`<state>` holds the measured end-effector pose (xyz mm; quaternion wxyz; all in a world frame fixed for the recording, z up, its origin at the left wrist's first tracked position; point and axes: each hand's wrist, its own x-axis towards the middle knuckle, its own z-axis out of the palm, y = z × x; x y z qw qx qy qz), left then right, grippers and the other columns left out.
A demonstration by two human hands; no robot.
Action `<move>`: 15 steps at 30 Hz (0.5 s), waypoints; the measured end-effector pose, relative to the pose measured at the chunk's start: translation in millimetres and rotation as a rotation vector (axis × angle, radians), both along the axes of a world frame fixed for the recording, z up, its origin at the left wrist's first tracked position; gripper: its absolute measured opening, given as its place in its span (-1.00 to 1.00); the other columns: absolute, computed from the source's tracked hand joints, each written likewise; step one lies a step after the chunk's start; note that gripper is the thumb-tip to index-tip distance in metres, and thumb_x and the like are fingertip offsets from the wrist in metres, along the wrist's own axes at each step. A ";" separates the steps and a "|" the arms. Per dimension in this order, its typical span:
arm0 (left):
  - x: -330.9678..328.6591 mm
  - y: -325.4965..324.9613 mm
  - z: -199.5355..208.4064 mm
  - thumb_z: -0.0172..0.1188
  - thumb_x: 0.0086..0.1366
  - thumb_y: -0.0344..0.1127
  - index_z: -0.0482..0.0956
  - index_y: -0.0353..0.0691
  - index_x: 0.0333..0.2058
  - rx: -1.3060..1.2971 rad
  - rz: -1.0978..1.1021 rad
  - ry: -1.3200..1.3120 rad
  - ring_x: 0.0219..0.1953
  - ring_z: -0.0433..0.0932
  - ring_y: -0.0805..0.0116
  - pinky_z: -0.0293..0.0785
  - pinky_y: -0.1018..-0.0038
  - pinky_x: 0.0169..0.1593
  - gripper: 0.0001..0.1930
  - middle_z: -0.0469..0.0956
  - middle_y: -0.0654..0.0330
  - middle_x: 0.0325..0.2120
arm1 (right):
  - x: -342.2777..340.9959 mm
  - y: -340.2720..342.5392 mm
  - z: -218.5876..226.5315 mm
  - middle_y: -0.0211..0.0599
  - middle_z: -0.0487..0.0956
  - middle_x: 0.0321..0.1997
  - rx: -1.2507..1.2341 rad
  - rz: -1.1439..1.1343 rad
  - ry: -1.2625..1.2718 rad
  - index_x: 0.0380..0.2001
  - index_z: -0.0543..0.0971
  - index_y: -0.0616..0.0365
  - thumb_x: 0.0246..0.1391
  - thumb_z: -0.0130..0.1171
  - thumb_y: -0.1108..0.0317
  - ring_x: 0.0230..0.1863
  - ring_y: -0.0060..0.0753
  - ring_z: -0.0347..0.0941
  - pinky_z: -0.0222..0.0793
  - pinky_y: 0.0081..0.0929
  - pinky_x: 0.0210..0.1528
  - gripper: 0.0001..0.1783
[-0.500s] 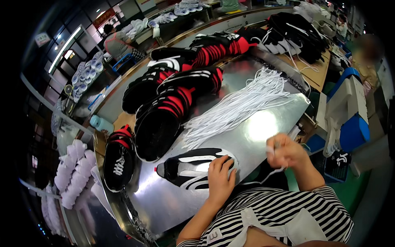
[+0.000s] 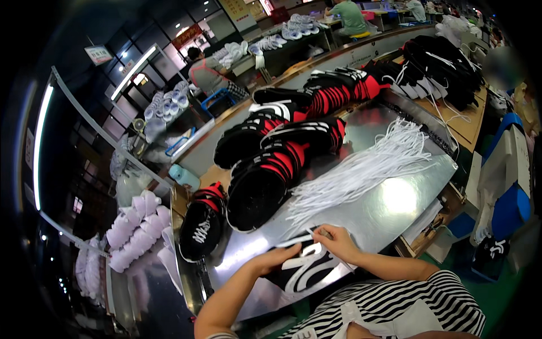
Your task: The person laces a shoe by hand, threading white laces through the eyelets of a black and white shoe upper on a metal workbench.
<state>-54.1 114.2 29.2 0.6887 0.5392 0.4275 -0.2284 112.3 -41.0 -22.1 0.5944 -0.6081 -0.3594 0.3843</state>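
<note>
A black shoe upper with white curved stripes [image 2: 309,270] is tilted up at the near edge of the metal table, in front of me. My left hand [image 2: 276,259] grips its left side, thumb along the top edge; the other fingers are partly hidden behind it. At the upper's top edge my right hand [image 2: 339,243] is closed in a pinch on a white shoelace, whose length is mostly hidden by the fingers. A loose bundle of white shoelaces [image 2: 361,169] lies just beyond both hands.
Stacked black-and-red shoe uppers [image 2: 259,186] fill the table's far left. A single laced black upper [image 2: 200,229] lies at the left edge. More black uppers [image 2: 440,68] are piled at the far right. White shoe parts [image 2: 138,229] hang beyond the left side. Other people work farther back.
My right hand has come in from the right to the upper. My left hand has moved from its right end to its left side, and the upper is now tilted up. The view has shifted.
</note>
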 end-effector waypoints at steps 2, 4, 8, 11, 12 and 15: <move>13.6 1.6 -20.2 -0.07 0.41 0.20 0.32 -0.31 0.24 -0.015 -0.047 -0.241 0.23 0.36 0.31 0.23 0.44 0.30 -0.30 0.41 0.09 0.19 | -1.2 3.3 3.8 -0.48 0.53 -0.53 0.031 -0.039 0.002 -0.27 0.60 0.18 0.18 0.19 0.27 -0.47 -0.72 0.35 0.29 -0.63 -0.39 -0.80; 41.2 -15.6 4.9 -0.13 0.42 0.22 0.14 -0.34 0.33 -0.151 0.015 -0.444 0.39 0.13 0.22 0.01 0.38 0.42 -0.23 0.18 0.02 0.33 | 13.5 -0.9 3.3 -0.43 0.60 -0.45 0.189 -0.144 -0.069 -0.28 0.59 0.22 0.19 0.18 0.33 -0.39 -0.69 0.45 0.37 -0.65 -0.30 -0.83; 48.9 -35.8 -28.1 -0.08 0.44 0.15 0.34 -0.33 0.19 -0.179 0.285 -0.512 0.26 0.31 0.24 0.05 0.36 0.41 -0.36 0.41 0.09 0.14 | 17.9 -0.9 0.9 -0.49 0.58 -0.45 0.179 -0.106 0.013 -0.28 0.59 0.25 0.23 0.17 0.35 -0.46 -0.75 0.40 0.31 -0.72 -0.38 -0.83; 57.9 -59.8 -34.3 0.00 0.45 0.01 0.42 -0.32 0.11 -0.017 0.463 -0.578 0.14 0.41 0.30 0.18 0.36 0.35 -0.50 0.48 0.13 0.02 | 29.0 -10.3 14.1 -0.55 0.55 -0.50 0.131 -0.070 0.330 -0.30 0.58 0.19 0.22 0.17 0.30 -0.51 -0.82 0.30 0.19 -0.73 -0.46 -0.83; 59.6 -69.4 -26.6 -0.06 0.48 -0.04 0.44 -0.35 0.11 -0.026 0.490 -0.633 0.10 0.44 0.34 0.21 0.41 0.31 -0.52 0.53 0.12 -0.01 | 28.9 -16.5 14.5 -0.56 0.55 -0.50 0.119 -0.054 0.301 -0.32 0.58 0.18 0.22 0.17 0.30 -0.52 -0.82 0.29 0.19 -0.73 -0.46 -0.83; 58.0 -74.2 -27.9 -0.05 0.49 -0.07 0.47 -0.35 0.06 -0.003 0.503 -0.671 0.08 0.45 0.36 0.24 0.42 0.27 -0.56 0.53 0.13 -0.02 | 24.0 -29.7 19.5 -0.56 0.55 -0.53 0.065 -0.049 0.231 -0.37 0.59 0.18 0.21 0.17 0.29 -0.54 -0.81 0.28 0.18 -0.70 -0.47 -0.82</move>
